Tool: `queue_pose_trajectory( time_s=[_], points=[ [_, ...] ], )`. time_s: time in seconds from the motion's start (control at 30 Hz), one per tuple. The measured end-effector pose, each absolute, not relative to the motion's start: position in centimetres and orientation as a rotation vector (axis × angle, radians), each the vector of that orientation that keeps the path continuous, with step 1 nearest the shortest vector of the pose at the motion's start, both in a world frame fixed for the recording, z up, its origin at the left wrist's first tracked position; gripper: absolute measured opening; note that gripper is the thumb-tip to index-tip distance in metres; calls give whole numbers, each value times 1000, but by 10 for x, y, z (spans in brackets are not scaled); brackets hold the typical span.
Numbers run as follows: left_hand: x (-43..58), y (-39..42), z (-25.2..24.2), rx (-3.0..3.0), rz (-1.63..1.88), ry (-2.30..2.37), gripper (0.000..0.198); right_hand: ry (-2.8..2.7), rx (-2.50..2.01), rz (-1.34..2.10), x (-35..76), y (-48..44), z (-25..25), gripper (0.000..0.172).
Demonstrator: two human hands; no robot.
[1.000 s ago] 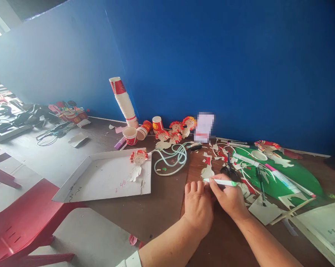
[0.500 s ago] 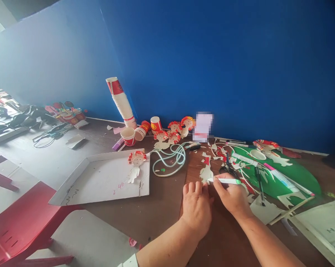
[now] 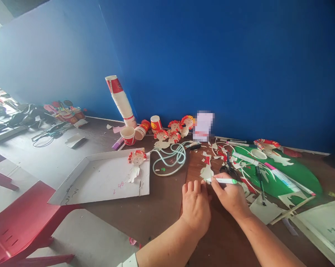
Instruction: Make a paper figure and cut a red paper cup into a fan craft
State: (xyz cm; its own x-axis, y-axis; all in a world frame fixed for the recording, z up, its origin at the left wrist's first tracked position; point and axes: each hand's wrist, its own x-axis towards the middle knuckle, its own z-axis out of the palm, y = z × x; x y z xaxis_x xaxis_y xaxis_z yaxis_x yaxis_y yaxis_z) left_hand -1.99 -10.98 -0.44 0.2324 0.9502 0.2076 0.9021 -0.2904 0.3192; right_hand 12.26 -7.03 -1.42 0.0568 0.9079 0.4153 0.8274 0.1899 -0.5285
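Note:
My right hand (image 3: 230, 195) is closed round a white marker with a green cap (image 3: 222, 181), held level, its tip pointing left at a pale paper cut-out figure (image 3: 206, 172) on the brown table. Close beside it, my left hand (image 3: 195, 204) rests knuckles up with its fingers curled down at the cut-out's lower edge; what lies under them is hidden. Black scissors (image 3: 229, 167) lie just beyond the marker among paper scraps.
A white cardboard tray (image 3: 106, 178) with one paper doll (image 3: 136, 160) lies left. Behind stand a leaning stack of paper cups (image 3: 122, 101), loose cups, finished dolls (image 3: 175, 130) and a coiled pale cable (image 3: 170, 158). Green paper (image 3: 295, 174) with pens lies right; a red chair (image 3: 19, 226) stands at lower left.
Both hands have stayed close together at the cut-out, the marker shifting only slightly. The view has drifted a little.

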Motion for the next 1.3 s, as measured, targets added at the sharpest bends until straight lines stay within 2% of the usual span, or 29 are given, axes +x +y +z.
queue_pose_trajectory(
  time_s=[0.7,1.3],
  points=[
    [-17,-106,-9,2415,547,1817,27,-1789,-1639,160,124,-72,-13,24],
    [-17,-107,-8,2430,541,1818,30,-1691,-1631,166,122,-74,-12,26]
  ],
)
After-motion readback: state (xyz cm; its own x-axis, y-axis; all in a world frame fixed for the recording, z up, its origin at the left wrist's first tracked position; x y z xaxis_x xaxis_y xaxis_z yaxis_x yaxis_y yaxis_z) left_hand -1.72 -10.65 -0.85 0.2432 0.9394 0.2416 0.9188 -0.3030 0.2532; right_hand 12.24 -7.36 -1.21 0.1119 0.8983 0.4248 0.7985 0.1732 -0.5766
